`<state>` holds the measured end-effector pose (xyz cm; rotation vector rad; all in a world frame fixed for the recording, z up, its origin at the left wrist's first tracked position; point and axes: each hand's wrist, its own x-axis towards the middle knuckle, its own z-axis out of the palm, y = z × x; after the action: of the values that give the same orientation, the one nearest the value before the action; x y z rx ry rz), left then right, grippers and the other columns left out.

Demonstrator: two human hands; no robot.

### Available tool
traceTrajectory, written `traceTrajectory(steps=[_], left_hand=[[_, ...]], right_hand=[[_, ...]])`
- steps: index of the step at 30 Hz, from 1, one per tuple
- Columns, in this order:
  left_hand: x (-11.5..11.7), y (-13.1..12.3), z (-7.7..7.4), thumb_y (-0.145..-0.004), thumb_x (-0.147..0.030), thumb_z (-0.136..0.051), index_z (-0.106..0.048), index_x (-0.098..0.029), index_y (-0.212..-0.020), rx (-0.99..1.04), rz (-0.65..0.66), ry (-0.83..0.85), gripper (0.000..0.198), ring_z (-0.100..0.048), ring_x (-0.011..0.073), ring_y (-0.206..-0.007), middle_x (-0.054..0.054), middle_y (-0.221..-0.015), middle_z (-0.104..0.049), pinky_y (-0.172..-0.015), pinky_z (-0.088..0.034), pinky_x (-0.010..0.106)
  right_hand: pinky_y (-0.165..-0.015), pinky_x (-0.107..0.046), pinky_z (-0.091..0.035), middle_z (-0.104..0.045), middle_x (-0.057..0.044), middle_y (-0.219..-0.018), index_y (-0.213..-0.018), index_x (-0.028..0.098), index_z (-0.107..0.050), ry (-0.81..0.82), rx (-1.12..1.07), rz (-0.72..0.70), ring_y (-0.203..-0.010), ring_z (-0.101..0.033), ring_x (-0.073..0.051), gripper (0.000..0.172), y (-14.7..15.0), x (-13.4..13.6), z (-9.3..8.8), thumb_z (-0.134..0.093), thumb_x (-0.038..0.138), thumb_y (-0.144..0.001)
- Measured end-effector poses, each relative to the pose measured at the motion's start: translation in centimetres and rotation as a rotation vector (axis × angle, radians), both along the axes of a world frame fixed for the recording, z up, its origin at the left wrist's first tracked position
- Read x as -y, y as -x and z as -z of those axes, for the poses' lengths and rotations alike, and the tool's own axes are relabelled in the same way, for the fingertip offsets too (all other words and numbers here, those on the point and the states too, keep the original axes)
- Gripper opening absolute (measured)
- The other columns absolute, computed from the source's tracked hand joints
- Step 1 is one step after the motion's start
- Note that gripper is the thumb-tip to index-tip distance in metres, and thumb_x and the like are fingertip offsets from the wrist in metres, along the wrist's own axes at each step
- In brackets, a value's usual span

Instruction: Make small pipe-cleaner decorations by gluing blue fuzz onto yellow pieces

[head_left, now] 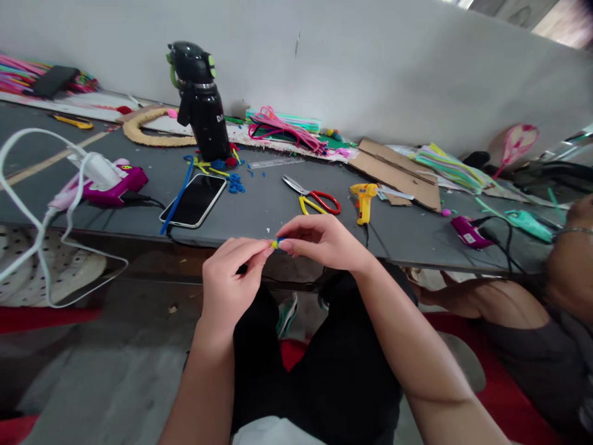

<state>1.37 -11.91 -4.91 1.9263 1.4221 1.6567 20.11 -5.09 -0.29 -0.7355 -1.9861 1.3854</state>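
Observation:
Between my two hands, just off the table's front edge, is a small yellow and blue fuzzy piece [275,245], seemingly pipe cleaner. My left hand [236,272] pinches its yellow end between thumb and fingertips. Thumb and forefinger of my right hand [322,243] close on the blue end; the fingers hide most of it. Beyond them lies a phone [204,196] with a blue pipe cleaner [178,196] across it. Small blue curled pieces [236,183] and yellow pipe cleaner bits [204,165] are scattered by the phone. Scissors [312,196] with red and yellow handles rest behind my right hand.
A black bottle [208,117] stands behind the phone. To the right are a yellow glue gun [364,201], cardboard [398,173] and a purple power socket [471,232]. White cables [44,228] loop at the left around another purple socket [115,185]. Another person's arm [491,301] is at right.

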Motion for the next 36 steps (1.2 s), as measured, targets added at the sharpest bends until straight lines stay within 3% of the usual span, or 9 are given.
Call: traceTrajectory(steps=[12,19,25,32,36], left_hand=[[0.0,0.08,0.15,-0.088,-0.017,-0.065,-0.077,-0.021,-0.095,0.003,0.037,0.025,0.014,-0.067,0.0182,-0.081,0.006,-0.092,-0.075,-0.073,-0.052,0.03],[-0.01,0.06,0.12,-0.087,-0.014,-0.067,-0.076,-0.02,-0.094,0.025,0.016,0.021,0.012,-0.065,0.0155,-0.077,0.005,-0.09,-0.075,-0.07,-0.049,0.027],[0.14,-0.02,-0.02,-0.087,-0.016,-0.067,-0.075,-0.018,-0.093,0.038,0.005,0.069,0.009,-0.064,0.0144,-0.075,0.004,-0.087,-0.073,-0.063,-0.046,0.024],[0.17,0.0,-0.12,-0.088,-0.016,-0.066,-0.073,-0.017,-0.088,0.035,0.018,0.091,0.007,-0.06,0.0125,-0.068,0.002,-0.08,-0.07,-0.06,-0.043,0.024],[0.21,-0.05,-0.14,-0.088,-0.017,-0.065,-0.073,-0.018,-0.087,0.069,0.022,0.112,0.008,-0.061,0.0137,-0.069,0.002,-0.08,-0.07,-0.06,-0.044,0.024]], right_hand=[[-0.065,-0.023,-0.055,-0.07,-0.004,-0.082,-0.096,0.013,-0.073,-0.003,-0.055,0.002,-0.067,-0.064,-0.01,0.026,0.15,-0.03,0.33,-0.073,0.036,-0.084],[-0.069,-0.025,-0.056,-0.072,-0.006,-0.092,-0.116,0.014,-0.068,0.054,-0.022,0.002,-0.071,-0.066,-0.011,0.041,-0.2,-0.33,0.25,-0.073,0.039,-0.084],[-0.076,-0.025,-0.056,-0.072,-0.007,-0.098,-0.11,0.014,-0.071,-0.019,-0.021,-0.019,-0.083,-0.068,-0.013,0.033,-0.12,-0.29,0.33,-0.074,0.035,-0.084],[-0.067,-0.022,-0.055,-0.071,-0.004,-0.083,-0.098,0.014,-0.072,-0.041,-0.032,-0.001,-0.07,-0.066,-0.011,0.025,0.3,0.03,0.35,-0.072,0.035,-0.086],[-0.068,-0.023,-0.056,-0.071,-0.004,-0.085,-0.098,0.014,-0.072,-0.036,-0.037,-0.004,-0.071,-0.066,-0.011,0.025,0.33,0.13,0.34,-0.072,0.035,-0.086]])
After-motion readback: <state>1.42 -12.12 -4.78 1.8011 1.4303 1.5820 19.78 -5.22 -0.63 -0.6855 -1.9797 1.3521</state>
